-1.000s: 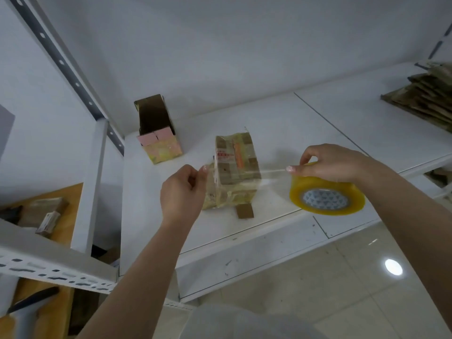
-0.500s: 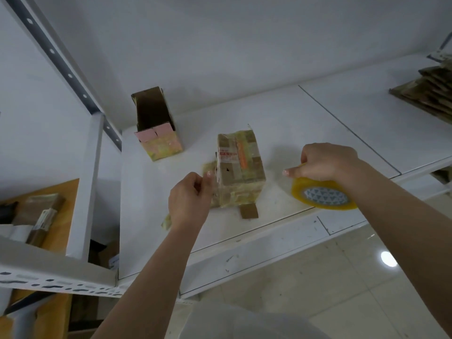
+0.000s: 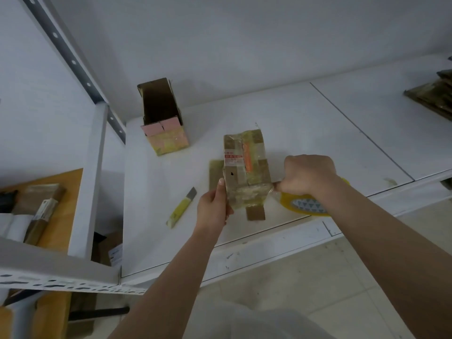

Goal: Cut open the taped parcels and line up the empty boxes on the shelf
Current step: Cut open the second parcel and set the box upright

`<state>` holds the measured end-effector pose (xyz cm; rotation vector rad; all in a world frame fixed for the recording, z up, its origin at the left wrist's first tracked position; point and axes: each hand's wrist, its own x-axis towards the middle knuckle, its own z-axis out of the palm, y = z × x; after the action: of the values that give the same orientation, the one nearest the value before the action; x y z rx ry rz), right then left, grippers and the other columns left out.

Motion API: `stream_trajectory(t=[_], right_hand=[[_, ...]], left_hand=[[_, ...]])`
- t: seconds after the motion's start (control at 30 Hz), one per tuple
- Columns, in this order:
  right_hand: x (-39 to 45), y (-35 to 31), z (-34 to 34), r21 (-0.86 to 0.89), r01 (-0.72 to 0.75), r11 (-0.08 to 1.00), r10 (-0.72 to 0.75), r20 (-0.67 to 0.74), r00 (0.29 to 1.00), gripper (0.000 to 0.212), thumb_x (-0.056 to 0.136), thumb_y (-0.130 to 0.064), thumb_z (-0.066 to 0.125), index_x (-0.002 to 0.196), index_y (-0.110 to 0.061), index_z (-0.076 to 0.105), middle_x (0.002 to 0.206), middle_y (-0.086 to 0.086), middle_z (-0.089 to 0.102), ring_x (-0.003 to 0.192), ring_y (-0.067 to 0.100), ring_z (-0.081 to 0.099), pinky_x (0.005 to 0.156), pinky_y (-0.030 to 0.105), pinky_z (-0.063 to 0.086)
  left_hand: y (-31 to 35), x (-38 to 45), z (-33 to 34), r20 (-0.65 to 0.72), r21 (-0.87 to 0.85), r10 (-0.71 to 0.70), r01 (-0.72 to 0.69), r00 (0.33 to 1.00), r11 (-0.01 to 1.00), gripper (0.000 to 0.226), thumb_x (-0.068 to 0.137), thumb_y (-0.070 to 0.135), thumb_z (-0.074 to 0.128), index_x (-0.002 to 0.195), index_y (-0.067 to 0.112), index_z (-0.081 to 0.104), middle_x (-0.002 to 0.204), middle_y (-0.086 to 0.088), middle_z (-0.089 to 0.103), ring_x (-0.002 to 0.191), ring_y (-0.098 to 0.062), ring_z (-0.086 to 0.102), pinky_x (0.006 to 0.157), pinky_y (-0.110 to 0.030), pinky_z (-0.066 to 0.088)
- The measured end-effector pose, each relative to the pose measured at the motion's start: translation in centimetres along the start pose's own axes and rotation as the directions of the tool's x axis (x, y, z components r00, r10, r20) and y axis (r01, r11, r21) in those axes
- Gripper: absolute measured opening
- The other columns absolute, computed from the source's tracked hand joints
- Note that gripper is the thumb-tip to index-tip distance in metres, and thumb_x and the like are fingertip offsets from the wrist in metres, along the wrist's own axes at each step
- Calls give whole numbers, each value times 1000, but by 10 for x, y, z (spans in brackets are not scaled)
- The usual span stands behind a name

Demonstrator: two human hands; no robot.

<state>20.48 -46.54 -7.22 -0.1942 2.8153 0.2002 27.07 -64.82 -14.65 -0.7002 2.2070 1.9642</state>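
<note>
Parcel (image 3: 245, 171) centre shelf (image 3: 305, 123); open box (image 3: 162, 118) behind-left; knife (image 3: 181, 207) left; tape roll (image 3: 307, 205) right.

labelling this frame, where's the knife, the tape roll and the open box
knife (image 3: 181, 207): head view, on the middle of its yellow handle.
tape roll (image 3: 308, 207): head view, on the patterned core below the right hand.
open box (image 3: 168, 142): head view, on its taped front wall.
</note>
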Motion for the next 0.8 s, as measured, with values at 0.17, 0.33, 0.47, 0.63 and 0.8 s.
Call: stream_trajectory(t=[0.17,0.33,0.47,0.63,0.8], right_hand=[[-2,-2,-1,-9,-10,1000,10,8,1000,49,86,-65,53,98,-19,60,78,-5,56,76,18,56,52,25,30],[-2,-6,1,31,0,1000,-1,28,1000,40,86,-61,52,85,-21,56,79,-4,59,76,17,58,60,27,39],[-5,-18,1,55,19,998,-20,27,999,32,87,-53,54,76,-24,49,79,-5,57,77,18,58,66,30,43],[-5,-19,0,64,-27,998,27,5,1000,29,87,-50,56,78,-22,52,78,-4,58,76,19,59,63,29,41],[-4,-19,2,71,-39,997,40,-21,999,30,87,-49,57,77,-21,55,77,-4,59,73,18,58,56,26,35]], left_hand=[[-1,-3,1,59,-73,-202,206,978,976,63,90,71,38,73,13,55,63,-5,52,53,-16,47,49,-25,38],[7,7,0,87,-123,-200,209,976,970,57,96,65,34,89,15,62,67,-4,53,54,-15,51,47,-24,39],[19,22,-5,95,-125,-261,271,961,954,42,103,43,37,82,15,59,56,0,53,47,-13,48,44,-20,35],[24,27,-14,101,-41,-196,201,975,979,38,102,40,44,79,13,58,62,-3,56,48,-15,49,42,-20,35],[15,26,-55,-120,691,276,-119,954,713,26,94,46,55,89,20,57,87,3,62,80,-18,57,69,-29,42]])
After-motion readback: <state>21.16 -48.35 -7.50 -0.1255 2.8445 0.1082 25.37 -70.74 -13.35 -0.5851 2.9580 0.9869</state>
